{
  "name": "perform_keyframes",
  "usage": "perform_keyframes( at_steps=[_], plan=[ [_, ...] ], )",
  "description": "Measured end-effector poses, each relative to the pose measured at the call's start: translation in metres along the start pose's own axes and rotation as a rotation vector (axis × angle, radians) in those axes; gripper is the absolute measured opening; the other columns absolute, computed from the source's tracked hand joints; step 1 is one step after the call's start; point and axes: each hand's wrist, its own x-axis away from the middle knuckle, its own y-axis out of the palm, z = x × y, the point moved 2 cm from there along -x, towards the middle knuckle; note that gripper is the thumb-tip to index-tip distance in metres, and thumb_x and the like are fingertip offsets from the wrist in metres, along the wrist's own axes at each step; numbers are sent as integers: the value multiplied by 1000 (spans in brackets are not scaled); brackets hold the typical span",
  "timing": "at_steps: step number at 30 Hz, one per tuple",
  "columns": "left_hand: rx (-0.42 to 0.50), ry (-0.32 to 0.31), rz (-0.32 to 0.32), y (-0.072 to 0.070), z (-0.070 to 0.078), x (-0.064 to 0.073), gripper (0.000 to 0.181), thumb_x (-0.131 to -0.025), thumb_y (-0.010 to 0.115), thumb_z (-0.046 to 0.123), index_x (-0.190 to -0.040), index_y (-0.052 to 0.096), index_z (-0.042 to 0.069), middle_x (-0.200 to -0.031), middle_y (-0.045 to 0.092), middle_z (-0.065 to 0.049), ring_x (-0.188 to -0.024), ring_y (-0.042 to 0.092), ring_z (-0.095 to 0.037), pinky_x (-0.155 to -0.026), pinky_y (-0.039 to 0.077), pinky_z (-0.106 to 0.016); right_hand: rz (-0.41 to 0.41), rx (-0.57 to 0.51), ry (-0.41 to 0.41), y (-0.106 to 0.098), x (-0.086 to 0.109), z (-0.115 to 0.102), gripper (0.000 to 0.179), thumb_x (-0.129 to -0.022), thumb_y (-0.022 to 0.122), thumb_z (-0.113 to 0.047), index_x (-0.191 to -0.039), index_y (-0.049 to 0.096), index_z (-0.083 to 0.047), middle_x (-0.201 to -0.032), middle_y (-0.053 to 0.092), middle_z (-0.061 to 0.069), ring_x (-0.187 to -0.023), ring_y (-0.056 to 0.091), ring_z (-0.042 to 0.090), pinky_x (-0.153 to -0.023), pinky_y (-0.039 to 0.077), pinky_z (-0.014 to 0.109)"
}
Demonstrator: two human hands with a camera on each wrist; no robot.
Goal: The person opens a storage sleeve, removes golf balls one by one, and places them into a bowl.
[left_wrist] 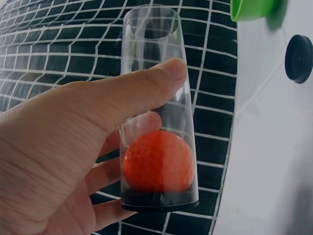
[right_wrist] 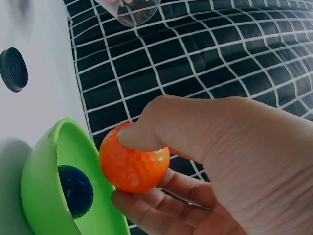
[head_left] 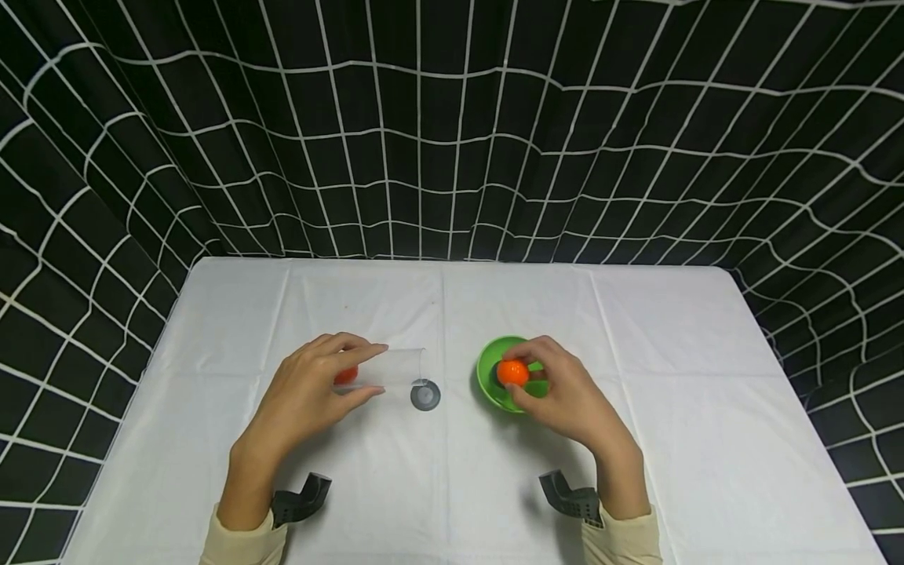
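Observation:
My left hand grips a clear plastic tube around its side, thumb across the front. A red-orange golf ball rests at the tube's black-capped bottom, while its other end is uncovered. In the head view the tube lies nearly level, its uncovered end to the right. My right hand pinches an orange golf ball between thumb and fingers, over the green bowl. Inside that bowl sits a dark blue golf ball, mostly hidden by the hand and orange ball in the head view.
A round dark cap lies on the white tablecloth between the hands, just below the tube's uncovered end. Black netting with white lines stands behind the table and along both sides. Each wrist wears a dark camera mount.

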Motion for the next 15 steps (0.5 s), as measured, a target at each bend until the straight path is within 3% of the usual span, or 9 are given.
perform_keyframes(
  at_steps=[9,15],
  plan=[
    [6,9,1,0,0,0,50,-83,92,31,-130,77,25,-116,75,5,-102,68,-14,-86,59,-39,-61,72,26,1,3,-2,34,-88,81,-3,-119,71,-11,-116,69,5,-109,69,24,-96,62,49],
    [0,0,1,0,-1,0,51,-83,92,32,-131,76,26,-116,75,5,-101,68,-14,-84,59,-38,-18,101,38,-1,2,-3,37,-91,81,-8,-127,70,-8,-133,65,9,-124,65,32,-107,52,53]
  ],
)
